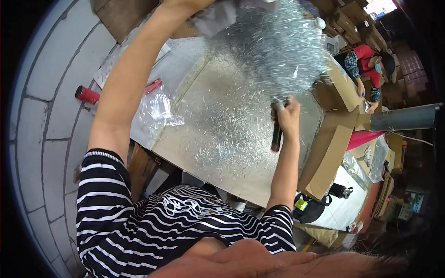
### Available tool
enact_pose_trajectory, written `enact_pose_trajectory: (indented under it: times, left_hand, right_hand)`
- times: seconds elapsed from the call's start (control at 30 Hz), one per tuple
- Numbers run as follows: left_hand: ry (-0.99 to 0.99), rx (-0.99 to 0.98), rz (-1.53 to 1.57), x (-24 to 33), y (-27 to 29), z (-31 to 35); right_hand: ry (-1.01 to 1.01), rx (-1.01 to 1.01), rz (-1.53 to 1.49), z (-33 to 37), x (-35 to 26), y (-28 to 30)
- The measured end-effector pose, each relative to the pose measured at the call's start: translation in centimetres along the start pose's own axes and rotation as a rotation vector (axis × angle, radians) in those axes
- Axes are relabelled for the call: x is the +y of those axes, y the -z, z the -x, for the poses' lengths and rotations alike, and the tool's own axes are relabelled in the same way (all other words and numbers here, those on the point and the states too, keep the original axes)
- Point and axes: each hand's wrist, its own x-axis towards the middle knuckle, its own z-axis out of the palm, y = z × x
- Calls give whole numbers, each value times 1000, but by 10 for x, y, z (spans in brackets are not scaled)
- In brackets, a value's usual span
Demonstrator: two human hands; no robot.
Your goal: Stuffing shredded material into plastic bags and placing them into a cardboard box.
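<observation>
My left arm reaches to the top edge, where my left hand is mostly cut off beside a crumpled grey-white sheet or bag; its fingers do not show. A large mass of silver, needle-like strands or pieces, smeared by motion, fills the top middle. Just below it, my right hand is closed around a dark, stick-like handle. The handle's grey upper end is blurred, so its kind is unclear. Many small silver slivers lie scattered over the worktable before me.
Crumpled clear plastic and a red tool lie on the table's left, near a red cylinder. Open cardboard boxes border the right side. Beyond them, a co-worker in red works with both hands near a grey pipe.
</observation>
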Motion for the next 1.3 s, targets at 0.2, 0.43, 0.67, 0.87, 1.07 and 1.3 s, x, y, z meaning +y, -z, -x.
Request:
enact_pose_trajectory:
  times: [0.2, 0.43, 0.67, 0.87, 1.07, 1.3]
  left_hand:
    - [165, -90, -292, -100, -19, 66]
    - [527, -340, -378, -177, -62, 191]
    - [682, -557, -378, -283, -76, 333]
    - [656, -500, -552, -281, -74, 374]
    - [573, -468, -416, -278, -58, 362]
    - [618, -512, -129, -285, -77, 357]
  right_hand:
    - [-29, -125, 111, -98, 52, -24]
    - [24, -164, 396, -188, 170, -61]
    - [198, 36, 778, -219, 248, -103]
    - [277, 308, 733, -134, 255, -68]
    - [171, 695, 753, 42, 315, 67]
    - [-123, 825, 824, 170, 377, 141]
